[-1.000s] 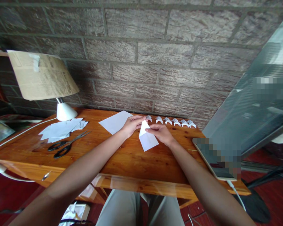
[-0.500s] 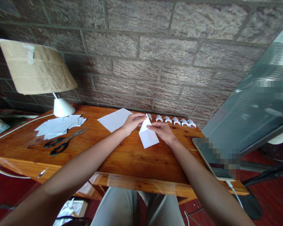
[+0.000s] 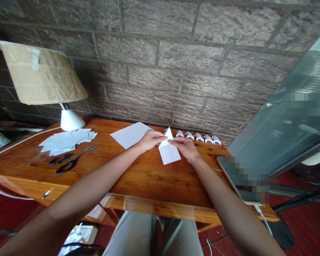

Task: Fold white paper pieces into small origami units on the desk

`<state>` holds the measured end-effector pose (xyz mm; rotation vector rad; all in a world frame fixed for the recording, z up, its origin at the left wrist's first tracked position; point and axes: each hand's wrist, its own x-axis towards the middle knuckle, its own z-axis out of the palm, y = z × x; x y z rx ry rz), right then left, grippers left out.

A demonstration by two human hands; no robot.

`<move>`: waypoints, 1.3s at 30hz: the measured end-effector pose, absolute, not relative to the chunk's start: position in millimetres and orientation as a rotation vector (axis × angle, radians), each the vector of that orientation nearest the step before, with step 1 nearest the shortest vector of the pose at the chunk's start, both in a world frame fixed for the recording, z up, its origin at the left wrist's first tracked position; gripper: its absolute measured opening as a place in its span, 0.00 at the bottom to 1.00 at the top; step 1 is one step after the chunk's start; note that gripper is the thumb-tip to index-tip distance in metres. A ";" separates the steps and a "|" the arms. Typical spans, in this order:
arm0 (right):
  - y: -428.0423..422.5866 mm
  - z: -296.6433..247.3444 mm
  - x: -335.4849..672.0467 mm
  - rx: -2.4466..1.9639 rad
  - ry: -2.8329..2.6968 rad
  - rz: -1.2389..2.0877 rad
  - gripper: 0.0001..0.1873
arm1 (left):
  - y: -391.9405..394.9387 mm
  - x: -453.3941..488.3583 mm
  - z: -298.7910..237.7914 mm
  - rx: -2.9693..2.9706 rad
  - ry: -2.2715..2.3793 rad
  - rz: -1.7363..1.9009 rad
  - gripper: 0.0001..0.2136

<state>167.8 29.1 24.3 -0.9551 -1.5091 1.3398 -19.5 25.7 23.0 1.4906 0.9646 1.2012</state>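
I see folded paper (image 3: 170,154), long axis roughly twelve-to-six; left hand (image 3: 150,140) pinches it from nine o'clock, right hand (image 3: 186,146) from three, neither nearer.

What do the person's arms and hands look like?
The left arm and right arm are bare, with no sleeves or watch showing. The left hand and right hand wear no gloves; any rings are too small to make out.

You work at home, it seems.
Before you stands a wooden desk (image 3: 154,183) — on it, a lamp (image 3: 48,80) shaded with newsprint and a tablet (image 3: 230,170); behind, a wall (image 3: 141,83) of rough blocks, and under, a red floor (image 3: 310,225).
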 end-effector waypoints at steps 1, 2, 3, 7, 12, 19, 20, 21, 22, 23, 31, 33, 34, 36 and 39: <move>29.4 24.2 167.9 -0.944 -1.503 1.346 0.19 | 25.4 -19.6 23.4 1.488 0.969 1.208 0.18; 29.5 24.4 168.0 -0.940 -1.495 1.348 0.19 | 25.2 -19.7 23.5 1.483 0.977 1.210 0.18; 29.7 24.8 168.3 -0.944 -1.488 1.342 0.19 | 25.1 -20.0 23.5 1.481 0.987 1.205 0.19; 29.9 27.5 169.5 -0.967 -1.455 1.315 0.19 | 25.0 -21.2 23.1 1.497 0.978 1.133 0.19; 30.1 28.2 169.3 -0.943 -1.446 1.338 0.21 | 24.0 -19.6 25.3 1.547 0.971 1.155 0.17; 32.6 28.9 170.4 -0.962 -1.388 1.306 0.20 | 25.2 -20.6 23.0 1.498 0.966 1.110 0.19; 33.0 29.5 171.1 -0.959 -1.373 1.299 0.20 | 25.6 -21.3 22.5 1.484 0.967 1.094 0.19; 33.3 29.9 171.6 -0.959 -1.365 1.292 0.19 | 26.0 -21.9 22.2 1.472 0.965 1.082 0.19; 33.5 30.3 172.1 -0.963 -1.363 1.284 0.19 | 26.3 -22.4 21.9 1.464 0.961 1.076 0.19; 33.6 30.6 172.3 -0.970 -1.363 1.276 0.19 | 26.7 -22.7 21.7 1.460 0.952 1.074 0.18; 33.6 30.0 170.8 -0.978 -1.333 1.326 0.19 | 27.8 -20.6 22.0 1.432 0.942 1.133 0.16; 33.6 30.1 171.1 -0.986 -1.328 1.336 0.18 | 27.3 -20.0 22.4 1.391 0.938 1.146 0.16; 33.4 30.2 171.3 -0.986 -1.326 1.337 0.18 | 27.0 -19.8 22.8 1.365 0.929 1.157 0.16; 32.8 30.7 171.4 -0.982 -1.317 1.343 0.18 | 26.3 -19.6 23.3 1.319 0.910 1.177 0.17; 32.0 30.9 171.0 -0.974 -1.305 1.350 0.19 | 25.9 -19.0 23.5 1.291 0.919 1.213 0.17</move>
